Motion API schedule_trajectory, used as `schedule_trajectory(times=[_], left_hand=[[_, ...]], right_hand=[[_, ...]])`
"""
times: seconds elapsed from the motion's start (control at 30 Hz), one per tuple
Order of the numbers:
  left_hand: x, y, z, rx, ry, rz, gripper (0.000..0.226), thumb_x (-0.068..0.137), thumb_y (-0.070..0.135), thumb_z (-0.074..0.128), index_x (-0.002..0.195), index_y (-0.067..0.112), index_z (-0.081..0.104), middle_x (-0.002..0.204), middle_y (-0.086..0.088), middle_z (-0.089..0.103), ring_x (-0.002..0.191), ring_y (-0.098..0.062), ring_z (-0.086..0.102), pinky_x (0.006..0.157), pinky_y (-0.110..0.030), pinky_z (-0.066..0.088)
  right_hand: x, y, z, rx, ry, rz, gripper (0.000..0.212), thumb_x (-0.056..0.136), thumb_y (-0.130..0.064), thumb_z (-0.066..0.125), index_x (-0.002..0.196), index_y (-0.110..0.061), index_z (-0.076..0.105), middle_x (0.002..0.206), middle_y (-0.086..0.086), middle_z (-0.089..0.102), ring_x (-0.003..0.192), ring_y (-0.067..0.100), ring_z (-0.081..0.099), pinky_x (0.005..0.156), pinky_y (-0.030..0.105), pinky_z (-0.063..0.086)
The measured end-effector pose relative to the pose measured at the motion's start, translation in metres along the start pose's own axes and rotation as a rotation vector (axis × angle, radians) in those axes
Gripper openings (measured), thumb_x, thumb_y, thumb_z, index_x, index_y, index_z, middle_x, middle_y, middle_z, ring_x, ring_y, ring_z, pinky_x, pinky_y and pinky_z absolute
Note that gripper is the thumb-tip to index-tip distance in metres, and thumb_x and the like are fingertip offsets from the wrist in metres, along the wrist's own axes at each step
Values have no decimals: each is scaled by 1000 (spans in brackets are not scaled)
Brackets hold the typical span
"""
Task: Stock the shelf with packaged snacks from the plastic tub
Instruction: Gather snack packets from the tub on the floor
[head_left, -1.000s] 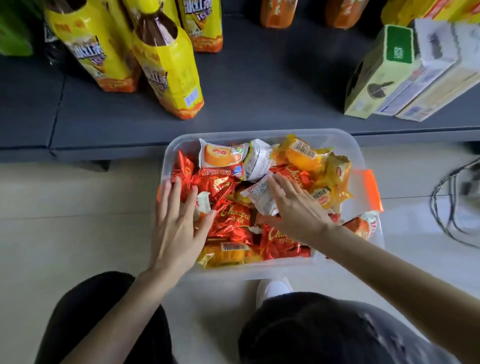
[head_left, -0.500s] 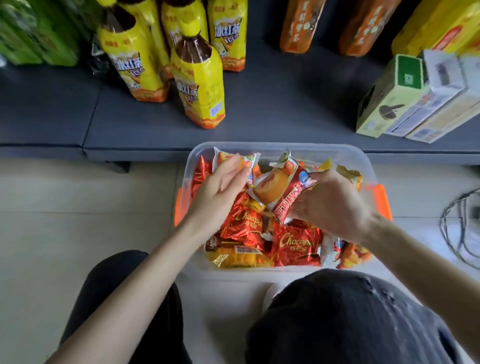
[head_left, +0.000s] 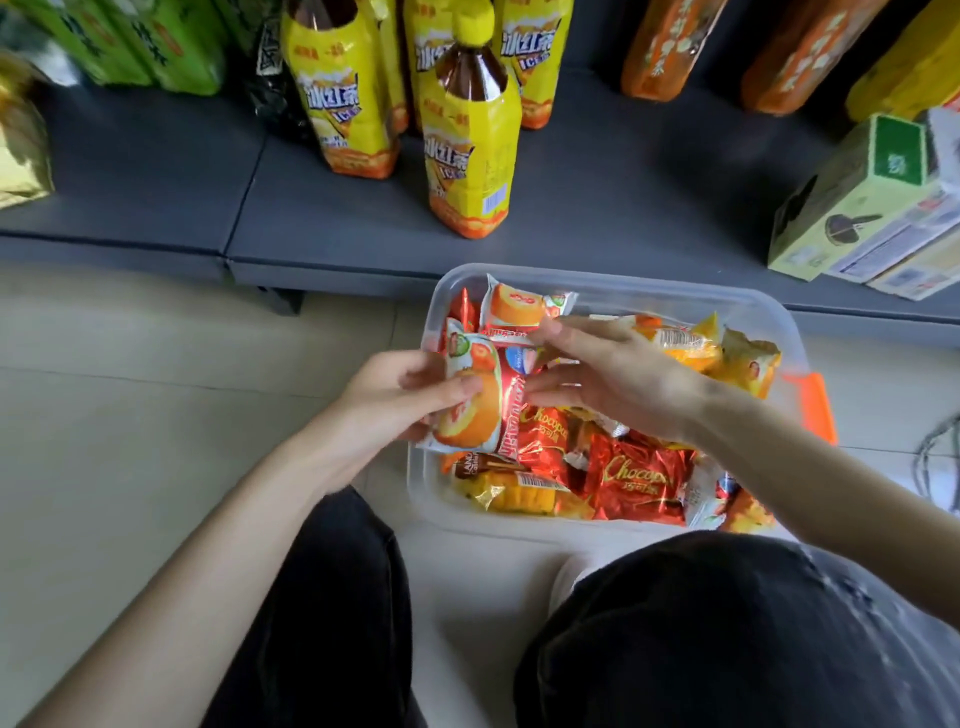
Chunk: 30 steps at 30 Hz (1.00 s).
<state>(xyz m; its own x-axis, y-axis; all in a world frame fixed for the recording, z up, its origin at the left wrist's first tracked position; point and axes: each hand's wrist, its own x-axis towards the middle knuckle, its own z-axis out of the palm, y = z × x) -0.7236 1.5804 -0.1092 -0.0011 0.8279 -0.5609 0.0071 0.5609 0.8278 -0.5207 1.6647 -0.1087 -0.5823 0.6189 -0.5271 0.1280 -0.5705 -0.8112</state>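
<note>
Left hand (head_left: 400, 395), centre-left of frame, grip closed round an orange-and-white cake pack (head_left: 470, 410): thumb on the front, fingers behind it. The pack is lifted over the left edge of the plastic tub (head_left: 613, 291), standing on end and tilted.

Right hand (head_left: 618, 379), centre, hovers over the tub with fingers stretched out. Fingertips (head_left: 540, 327) are at the red right edge of the held pack. Cannot tell if this grip pinches it or only touches.

The clear tub sits on the tiled floor (head_left: 130, 389), just in front of the dark grey shelf (head_left: 623, 208). It has an orange latch (head_left: 813, 405) on its right side. Inside:
- red Chocopie packs (head_left: 639, 478), lower middle
- yellow packs (head_left: 743, 364), right
- one more cake pack (head_left: 519, 306), top-left corner

On the shelf:
- yellow iced-tea bottles (head_left: 470, 156), top centre, upright
- green bottles (head_left: 156, 41), upper left
- orange bottles (head_left: 665, 47), upper right
- green-and-white cartons (head_left: 852, 197), right edge

Knees in black trousers (head_left: 727, 623) fill the bottom of the frame.
</note>
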Motion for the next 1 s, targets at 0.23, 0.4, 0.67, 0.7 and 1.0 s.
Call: schedule_trajectory(times=[0.23, 0.4, 0.67, 0.7, 1.0], left_hand=[[-12, -27, -46, -262, 317, 9, 30, 82, 25, 64, 103, 3, 67, 94, -12, 73, 79, -19, 70, 70, -26, 59], [-16, -39, -55, -297, 438, 13, 11, 90, 17, 61, 94, 7, 67, 85, -4, 74, 74, -14, 71, 70, -24, 59], [-22, -37, -56, -502, 523, -28, 9, 92, 21, 59, 96, 15, 65, 87, 2, 75, 79, -8, 71, 70, -22, 54], [-26, -34, -55, -528, 538, -35, 7, 92, 22, 59, 93, 17, 64, 84, 4, 74, 74, -5, 70, 66, -20, 52], [-117, 87, -42, -742, 508, 10, 59, 70, 17, 69, 127, 20, 54, 110, -9, 70, 95, -24, 71, 80, -36, 59]], right_hand=[[31, 25, 14, -297, 309, 138, 37, 87, -35, 64, 108, -5, 60, 97, 12, 65, 81, 18, 67, 75, 35, 59], [53, 44, 34, -453, 311, 286, 44, 78, -50, 71, 97, -10, 64, 96, 5, 68, 91, 21, 66, 84, 40, 57], [54, 53, 46, -519, 385, 270, 38, 80, -33, 74, 110, -12, 61, 91, -2, 64, 79, 12, 62, 58, 16, 48], [47, 46, 44, -462, 406, 286, 36, 80, -28, 76, 107, -10, 62, 95, 2, 66, 81, 15, 64, 63, 22, 53], [-74, -85, 55, -94, 358, 199, 44, 83, -8, 69, 119, -28, 52, 96, 10, 72, 84, 23, 71, 74, 42, 59]])
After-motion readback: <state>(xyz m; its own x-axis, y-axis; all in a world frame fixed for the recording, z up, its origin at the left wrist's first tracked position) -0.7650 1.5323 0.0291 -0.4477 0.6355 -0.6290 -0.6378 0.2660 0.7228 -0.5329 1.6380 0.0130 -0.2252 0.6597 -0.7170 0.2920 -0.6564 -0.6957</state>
